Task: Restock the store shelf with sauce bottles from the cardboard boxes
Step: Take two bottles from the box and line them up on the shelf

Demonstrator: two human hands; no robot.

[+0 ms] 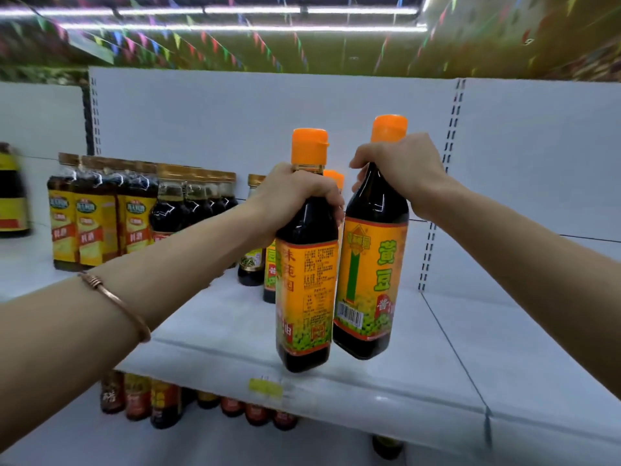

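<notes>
Two sauce bottles are hanging side by side over the shelf (pixel 369 391) front edge: the left hand (pixel 295 193) is gripping the left bottle (pixel 307 284) by its neck, the right hand (pixel 400 166) the right bottle (pixel 371 264). Behind them, at 12 o'clock, another bottle (pixel 268 274) is standing. A bottle row (pixel 127 213) is sitting at 10 o'clock. Lower-shelf bottles (pixel 161 401) are showing at 7 o'clock.

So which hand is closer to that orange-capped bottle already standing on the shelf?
Left. The left hand is just in front of the standing bottle; the right hand is off to its right.
</notes>
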